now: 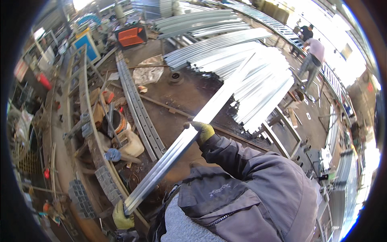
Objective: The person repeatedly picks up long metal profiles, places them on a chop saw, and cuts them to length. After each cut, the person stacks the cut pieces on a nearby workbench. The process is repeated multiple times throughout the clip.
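Above floor | metal channel (189, 137) slants lower-left to upper-right | both gloved hands (203, 131) apparently gripping.

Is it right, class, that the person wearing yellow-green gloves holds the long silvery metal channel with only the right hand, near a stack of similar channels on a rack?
Not quite. The head view shows both hands on the long metal channel: the left hand grips its near end, while the right hand grips it partway along. The yellow-green gloves and the stack of similar channels on the rack are as stated.
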